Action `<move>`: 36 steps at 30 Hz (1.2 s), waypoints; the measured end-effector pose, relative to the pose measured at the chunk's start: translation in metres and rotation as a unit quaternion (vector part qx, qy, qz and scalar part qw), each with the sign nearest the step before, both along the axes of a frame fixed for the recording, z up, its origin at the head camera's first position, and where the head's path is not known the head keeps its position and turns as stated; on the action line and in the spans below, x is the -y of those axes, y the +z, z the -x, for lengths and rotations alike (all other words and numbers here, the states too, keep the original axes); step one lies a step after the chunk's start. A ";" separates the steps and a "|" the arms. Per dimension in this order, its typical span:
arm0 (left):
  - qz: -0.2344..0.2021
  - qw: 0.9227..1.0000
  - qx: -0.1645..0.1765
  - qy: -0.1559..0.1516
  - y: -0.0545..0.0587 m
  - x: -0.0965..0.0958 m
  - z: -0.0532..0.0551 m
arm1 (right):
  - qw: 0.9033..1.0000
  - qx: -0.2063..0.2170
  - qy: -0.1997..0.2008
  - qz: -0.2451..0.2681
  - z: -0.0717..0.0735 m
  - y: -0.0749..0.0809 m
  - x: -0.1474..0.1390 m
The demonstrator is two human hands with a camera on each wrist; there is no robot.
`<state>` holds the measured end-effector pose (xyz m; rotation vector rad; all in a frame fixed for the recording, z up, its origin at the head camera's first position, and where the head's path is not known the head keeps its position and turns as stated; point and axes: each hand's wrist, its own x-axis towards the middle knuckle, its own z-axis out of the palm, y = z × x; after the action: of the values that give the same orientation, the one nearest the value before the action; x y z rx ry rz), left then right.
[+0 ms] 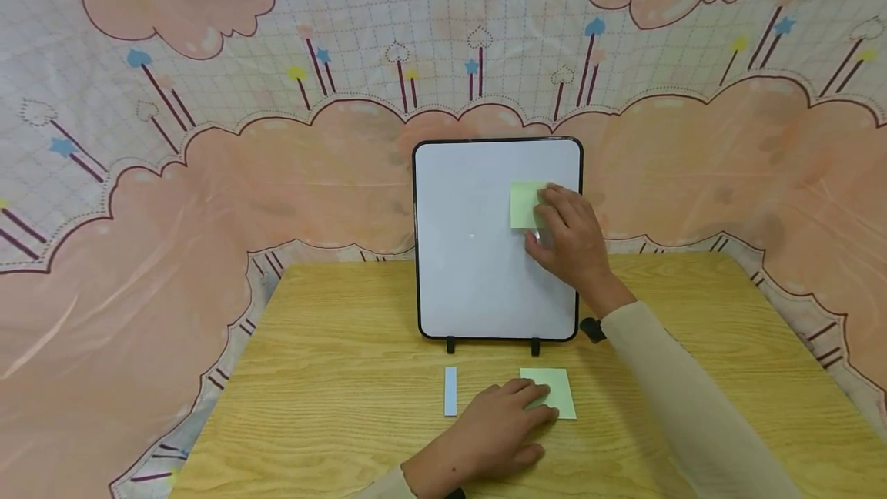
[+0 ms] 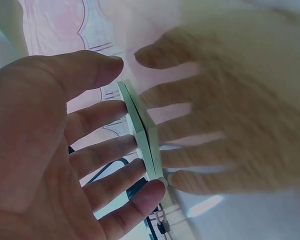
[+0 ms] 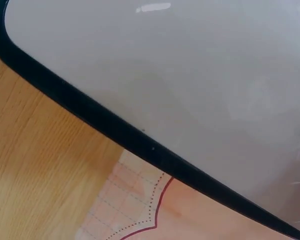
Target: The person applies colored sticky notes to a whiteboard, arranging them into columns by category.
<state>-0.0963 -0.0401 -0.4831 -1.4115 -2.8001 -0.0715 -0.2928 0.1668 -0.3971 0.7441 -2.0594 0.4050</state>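
A light green sticky note (image 1: 523, 206) lies flat against the upper right part of a whiteboard (image 1: 471, 276). My right hand (image 1: 571, 241) presses the note's right side with its fingertips, while the thumb sits just below its lower edge. The right wrist view shows the board's black frame (image 3: 105, 122) and white face, with that hand out of sight. On the table, my left hand (image 1: 495, 426) rests its outstretched fingers on a green sticky note pad (image 1: 560, 387). In the left wrist view those fingertips touch the pad (image 2: 132, 117), and the tabletop mirrors the hand.
The whiteboard leans upright on a stand with small black feet (image 1: 535, 346). A narrow pale blue strip (image 1: 450, 391) lies left of the pad on the wooden table (image 1: 333, 376). Behind hangs a patterned pink cloth (image 1: 333, 175), which also runs along both sides.
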 end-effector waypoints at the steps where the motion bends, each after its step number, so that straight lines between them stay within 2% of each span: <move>1: -0.002 1.000 0.003 0.001 0.000 0.000 0.000 | 1.000 0.001 -0.003 -0.001 0.000 0.000 0.000; 11: -0.018 1.000 0.025 -0.001 0.004 0.001 0.004 | 1.000 0.009 -0.006 -0.004 -0.001 0.002 -0.003; 14: -0.014 1.000 0.008 -0.004 0.004 0.001 0.007 | 1.000 0.010 -0.003 -0.006 0.000 0.001 -0.004; 19: -0.010 0.999 -0.050 -0.002 0.010 0.001 0.019 | 1.000 0.004 0.005 0.000 0.002 0.001 -0.004; 26: -0.031 0.993 -0.111 0.015 0.032 0.006 0.043 | 1.000 -0.002 0.008 0.005 0.003 -0.001 -0.004; 30: -0.049 0.987 -0.150 0.028 0.048 0.009 0.057 | 1.000 -0.005 0.007 0.001 0.004 -0.001 -0.005; 36: -0.088 0.977 -0.190 0.043 0.072 0.011 0.081 | 1.000 -0.005 0.002 -0.008 0.006 0.000 -0.006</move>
<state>-0.1775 -0.0516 -0.4112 -1.1258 -2.4678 -0.0413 -0.2986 0.1729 -0.3973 0.7585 -2.0536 0.3867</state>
